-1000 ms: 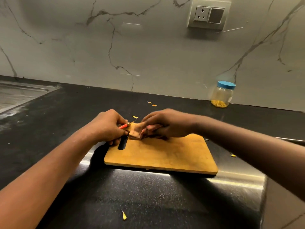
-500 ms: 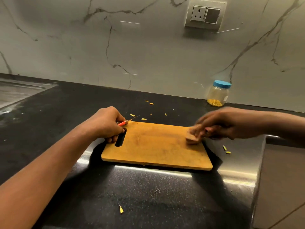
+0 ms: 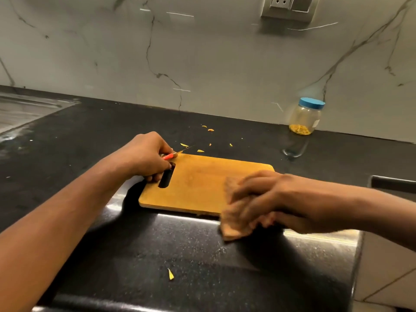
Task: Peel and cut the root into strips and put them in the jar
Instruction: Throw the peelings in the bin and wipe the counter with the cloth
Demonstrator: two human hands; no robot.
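Presses a tan cloth (image 3: 234,228) onto the near right corner of the cutting board (image 3: 202,181); grips a knife (image 3: 171,155) at its left end.
Yellow root strips (image 3: 300,129) low in the jar (image 3: 304,118), blue lid on, upright at back right against the marble wall, well apart from the board. Tight curl of left hand (image 3: 146,157) round the knife's orange handle, blade pointing away past the board's far left corner. Blurred right hand (image 3: 270,199), fingers bent over the cloth, holding it where the board edge meets the black counter (image 3: 157,244). Small yellow scraps (image 3: 170,274) beyond the board and near the counter's front. Steel sink (image 3: 22,109) far left.
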